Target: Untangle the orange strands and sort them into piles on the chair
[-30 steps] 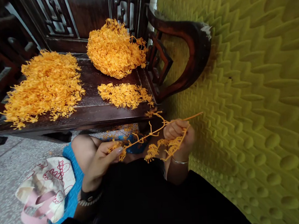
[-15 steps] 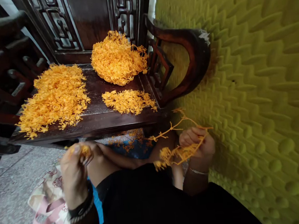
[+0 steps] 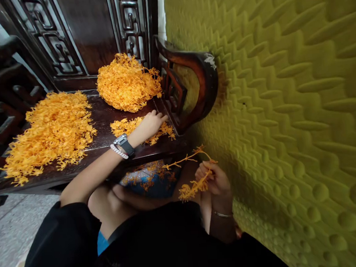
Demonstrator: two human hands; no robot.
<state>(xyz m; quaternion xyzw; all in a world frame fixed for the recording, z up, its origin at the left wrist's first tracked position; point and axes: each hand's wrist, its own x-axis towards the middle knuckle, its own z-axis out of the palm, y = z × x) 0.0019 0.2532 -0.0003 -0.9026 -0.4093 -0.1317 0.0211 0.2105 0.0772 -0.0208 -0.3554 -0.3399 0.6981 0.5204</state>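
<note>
My left hand [image 3: 151, 124] is palm down over the small flat pile of orange sprigs [image 3: 123, 127] on the seat's front right. Its fingers are slightly spread and bent; the palm side is hidden. My right hand [image 3: 214, 177] is closed around an orange branching stem [image 3: 194, 189], held above my lap. One thin bare branch points left, and a lower one carries bunched sprigs. Behind my left hand sits a rounded heap of orange sprigs [image 3: 127, 83]. A wider heap [image 3: 52, 129] covers the left of the seat.
Heaps rest on a dark wooden chair seat [image 3: 100, 145] with a carved back. Its curved armrest [image 3: 204, 90] stands at the right, near a green embossed wall [image 3: 271, 101]. Below the seat, loose orange bits lie on something blue [image 3: 151, 185] between my legs.
My left hand, earlier closed on orange sprigs near my lap, has reached forward and right over the small pile. My right hand still holds its stem, which now shows fewer sprigs. The view has shifted.
</note>
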